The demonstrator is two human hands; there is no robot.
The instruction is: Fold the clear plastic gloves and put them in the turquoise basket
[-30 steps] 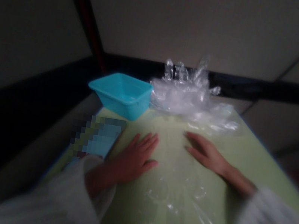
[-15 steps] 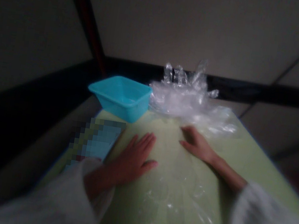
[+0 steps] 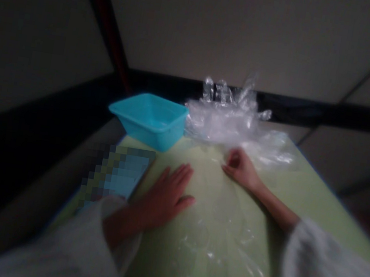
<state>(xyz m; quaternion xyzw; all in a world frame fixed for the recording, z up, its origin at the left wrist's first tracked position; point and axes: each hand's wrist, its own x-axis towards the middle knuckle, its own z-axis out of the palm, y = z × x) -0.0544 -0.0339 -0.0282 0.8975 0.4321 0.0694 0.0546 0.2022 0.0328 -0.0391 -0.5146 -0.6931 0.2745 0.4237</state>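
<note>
A clear plastic disposable glove [image 3: 211, 236] lies flat on the pale green table, its finger shapes toward me. My left hand [image 3: 170, 197] rests palm down at its left side, fingers stretched out and thumb apart. At the far end of the glove, my right hand [image 3: 241, 168] is closed in a pinch on the thin film near the cuff; the film between the fingertips is hard to see. Just beyond that hand rises a loose heap of clear plastic gloves [image 3: 223, 121], several fingers of them sticking up.
A turquoise plastic basin [image 3: 167, 138] stands at the table's back left corner, beside the heap. Left of my left forearm lies a flat, partly pixelated object [image 3: 126, 173]. The green table [image 3: 312, 200] has a blue edge, with a wall behind it.
My right hand has curled its fingers from a looser, spread pose into a pinch at the glove's far end. My left hand has stayed in place.
</note>
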